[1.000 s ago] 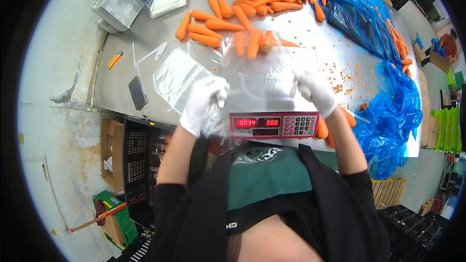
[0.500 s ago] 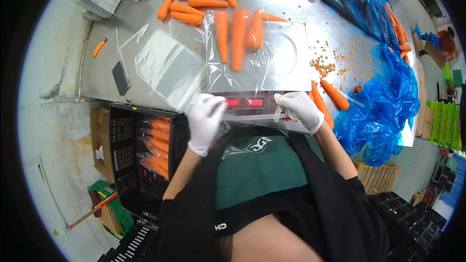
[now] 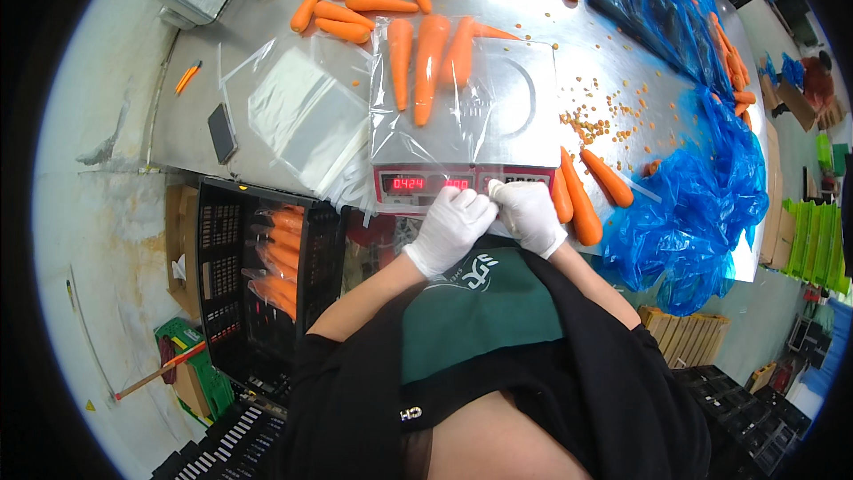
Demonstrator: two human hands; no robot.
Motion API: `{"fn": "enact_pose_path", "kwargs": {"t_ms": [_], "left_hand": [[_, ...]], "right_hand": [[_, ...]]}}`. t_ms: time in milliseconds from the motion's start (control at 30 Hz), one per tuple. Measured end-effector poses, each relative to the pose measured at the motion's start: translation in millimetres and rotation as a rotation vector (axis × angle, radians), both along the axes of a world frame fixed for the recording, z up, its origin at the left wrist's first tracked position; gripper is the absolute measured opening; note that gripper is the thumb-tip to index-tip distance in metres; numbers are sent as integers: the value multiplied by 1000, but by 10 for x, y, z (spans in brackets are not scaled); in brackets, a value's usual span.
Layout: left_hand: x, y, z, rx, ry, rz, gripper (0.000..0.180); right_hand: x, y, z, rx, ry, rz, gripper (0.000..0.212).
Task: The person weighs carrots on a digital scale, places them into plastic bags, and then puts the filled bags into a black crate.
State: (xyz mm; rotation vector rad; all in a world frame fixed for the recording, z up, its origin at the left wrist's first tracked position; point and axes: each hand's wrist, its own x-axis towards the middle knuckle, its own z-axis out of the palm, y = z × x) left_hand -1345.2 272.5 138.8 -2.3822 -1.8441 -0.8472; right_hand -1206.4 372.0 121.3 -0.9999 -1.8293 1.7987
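Observation:
A clear plastic bag (image 3: 404, 140) lies on the flat metal scale (image 3: 524, 148), with several carrots (image 3: 432, 62) inside it. Its near end reaches over the lit red display toward my hands. My left hand (image 3: 451, 229), white-gloved, is closed at the scale's front edge. Right beside it, nearly touching, my gloved right hand (image 3: 530, 215) is also closed, thumb and fingers pinched together. Both seem to grip the bag's near end, though the fingers mostly hide it.
Flat empty bags (image 3: 302, 116), a phone (image 3: 222, 133) and an orange pen (image 3: 187, 77) lie left. Loose carrots (image 3: 608, 176) and blue plastic sheeting (image 3: 684, 222) are on the right. A black crate (image 3: 229, 280) at lower left holds bagged carrots.
My left hand has moved right, from the scale's left corner to beside my right hand. My right hand has shifted slightly left and down. The bag still lies on the scale.

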Motion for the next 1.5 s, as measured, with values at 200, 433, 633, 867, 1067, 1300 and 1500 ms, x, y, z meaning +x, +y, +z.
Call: {"fn": "enact_pose_path", "kwargs": {"t_ms": [200, 433, 633, 867, 1067, 1300, 1500], "left_hand": [[-818, -1672, -1063, -1359, 218, 157, 20], [-1325, -1256, -281, -327, -130, 432, 52], [-1568, -321, -173, -26, 84, 142, 43], [-1510, -27, -215, -135, -1061, 397, 16], [-1391, 313, -247, -276, -1174, 882, 31], [-1381, 483, 80, 215, -112, 528, 38], [-1386, 719, -128, -125, -34, 186, 52]], "right_hand": [[79, 149, 475, -367, -317, 232, 30], [57, 608, 153, 1162, -257, 149, 51], [-218, 750, 7, 681, -182, 265, 25], [-360, 781, 383, -132, -146, 8, 15], [-459, 733, 122, -397, -52, -160, 13], [-448, 781, -110, -370, -127, -180, 14], [-371, 693, 528, 728, -448, -6, 56]]}}
